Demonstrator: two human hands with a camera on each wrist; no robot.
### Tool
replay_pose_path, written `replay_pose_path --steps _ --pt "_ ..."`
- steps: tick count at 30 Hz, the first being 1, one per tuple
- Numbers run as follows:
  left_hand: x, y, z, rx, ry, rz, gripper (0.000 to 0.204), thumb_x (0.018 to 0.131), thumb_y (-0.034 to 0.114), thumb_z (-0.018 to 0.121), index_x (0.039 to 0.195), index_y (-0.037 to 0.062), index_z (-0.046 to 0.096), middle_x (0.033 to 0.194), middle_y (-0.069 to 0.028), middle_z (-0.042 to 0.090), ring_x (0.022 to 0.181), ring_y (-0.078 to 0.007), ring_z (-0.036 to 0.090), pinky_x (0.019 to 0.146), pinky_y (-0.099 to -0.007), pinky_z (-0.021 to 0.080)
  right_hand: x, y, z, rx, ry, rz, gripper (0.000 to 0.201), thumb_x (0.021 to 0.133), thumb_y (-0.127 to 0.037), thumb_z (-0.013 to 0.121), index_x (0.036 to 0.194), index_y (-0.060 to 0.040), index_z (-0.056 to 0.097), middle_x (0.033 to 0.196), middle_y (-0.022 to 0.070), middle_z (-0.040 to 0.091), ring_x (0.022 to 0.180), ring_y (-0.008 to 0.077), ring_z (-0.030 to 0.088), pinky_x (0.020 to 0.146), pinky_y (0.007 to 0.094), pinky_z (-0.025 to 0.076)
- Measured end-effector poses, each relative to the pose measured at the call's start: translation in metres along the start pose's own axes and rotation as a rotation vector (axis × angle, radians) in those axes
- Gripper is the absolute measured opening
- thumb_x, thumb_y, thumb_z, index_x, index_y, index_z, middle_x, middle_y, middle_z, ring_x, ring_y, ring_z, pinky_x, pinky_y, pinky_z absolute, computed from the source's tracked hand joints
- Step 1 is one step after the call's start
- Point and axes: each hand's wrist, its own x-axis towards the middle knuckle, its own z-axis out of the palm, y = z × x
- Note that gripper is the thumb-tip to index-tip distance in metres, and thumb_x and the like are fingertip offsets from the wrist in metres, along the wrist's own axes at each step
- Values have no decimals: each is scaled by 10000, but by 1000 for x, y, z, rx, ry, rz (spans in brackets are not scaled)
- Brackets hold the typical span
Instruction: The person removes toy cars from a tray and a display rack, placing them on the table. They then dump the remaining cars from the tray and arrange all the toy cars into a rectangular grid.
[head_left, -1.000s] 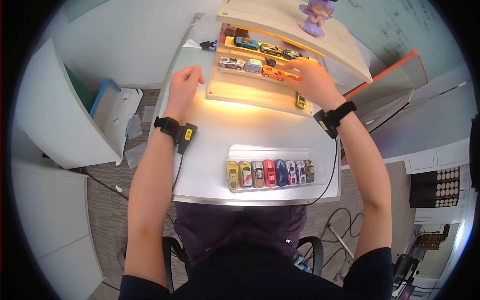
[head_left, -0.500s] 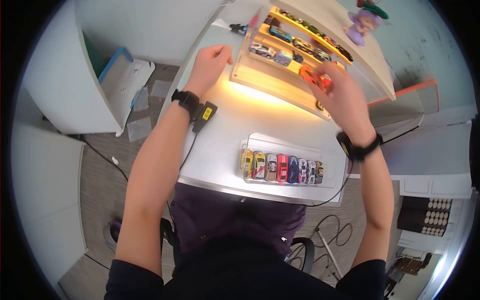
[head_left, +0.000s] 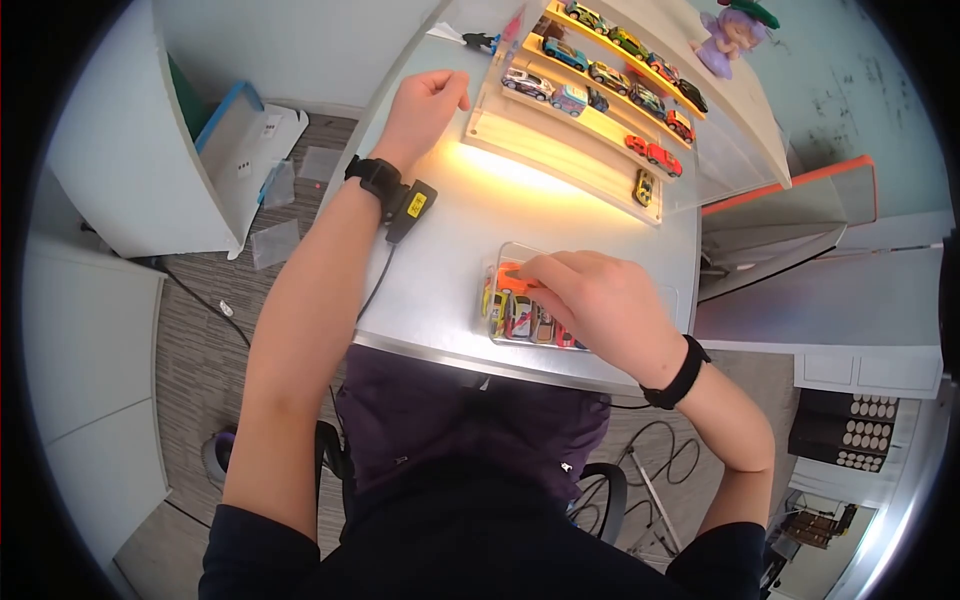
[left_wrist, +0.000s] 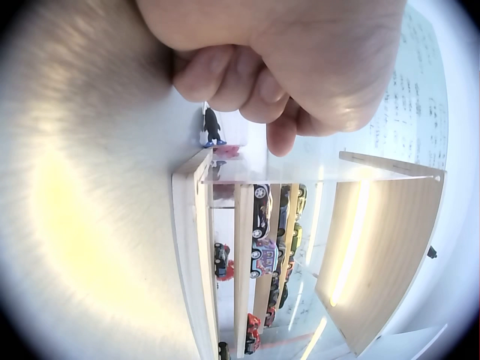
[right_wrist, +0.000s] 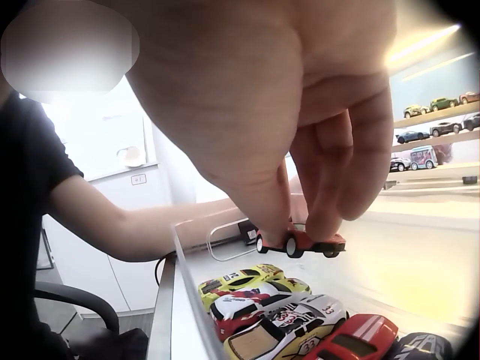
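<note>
In the head view, my right hand [head_left: 600, 300] pinches an orange toy car [head_left: 513, 278] between thumb and fingers over the left end of a clear plastic tray [right_wrist: 191, 262]. The right wrist view shows the car just above the toy cars lined up in that tray, among them a yellow one [right_wrist: 238, 280] and a red one [right_wrist: 356, 339]. Part of the row is hidden under the hand. My left hand [head_left: 425, 110] stays beside the wooden display rack [head_left: 560, 145], its fingers curled with nothing in them.
Several toy cars stand on the lit rack's tiers, including a red one [head_left: 664, 160] and a yellow-black one [head_left: 643, 187] lower down. A purple figurine [head_left: 728, 48] sits on its top board. A small dark figure [left_wrist: 213, 126] stands beyond the left hand.
My right hand has taken the orange car off the rack and carried it down toward me to the tray. The left hand stays beside the rack while the head view has shifted.
</note>
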Motion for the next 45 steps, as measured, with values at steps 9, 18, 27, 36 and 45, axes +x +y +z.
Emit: replay_pose_path --steps 9,18,27,36,45 --pt "-4 7 -2 10 -35 -46 416 1049 342 675 728 79 646 683 93 439 681 -44 372 644 -276 294 9 2 13 -64 -55 -25 114 956 -172 738 1042 -109 700 897 76 739 800 297 750 677 420 594" --pt "-3 6 0 27 -7 14 406 1048 301 645 734 46 685 613 77 433 598 -48 364 573 -295 289 9 -3 11 -102 -2 -76 278 901 -105 726 1165 -70 647 910 89 709 773 290 761 654 389 611" --pt "-5 8 -3 28 -36 -54 441 1068 362 667 728 82 642 681 92 439 677 -44 371 642 -277 295 7 2 15 -203 33 -151 241 897 -113 714 1127 -84 649 864 61 661 752 219 745 601 358 580" --pt "-4 8 -2 40 -40 -43 444 1078 356 655 732 79 641 687 92 444 683 -46 369 644 -280 297 5 0 13 -281 33 -164 240 860 -115 730 1091 -74 683 917 60 617 755 197 734 609 338 584" --pt "-3 6 -3 41 -45 -18 443 1077 350 656 728 77 646 685 96 453 690 -42 377 650 -275 299 10 1 13 -153 22 -164 299 845 -93 728 1136 -43 679 976 78 653 847 239 751 691 367 626"
